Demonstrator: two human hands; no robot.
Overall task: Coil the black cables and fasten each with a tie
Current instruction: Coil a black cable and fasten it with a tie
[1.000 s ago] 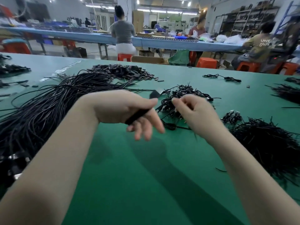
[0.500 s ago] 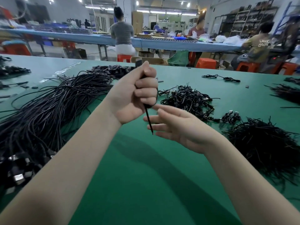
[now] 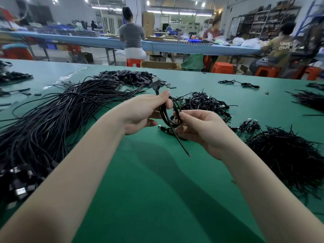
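My left hand (image 3: 140, 114) pinched the coiled cable (image 3: 171, 114) above the bench (image 3: 157, 190), right hand (image 3: 199, 128) gripped its 3 o'clock edge, tail pointing toward 5 o'clock, ties (image 3: 289, 155) nearer my right.

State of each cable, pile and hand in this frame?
Cable in hand: looped, untied.
Left hand: grips the loop.
Right hand: pinches the loop.
Long cable bundle: uncoiled.
Coiled cable pile: coiled.
Tie pile: loose.
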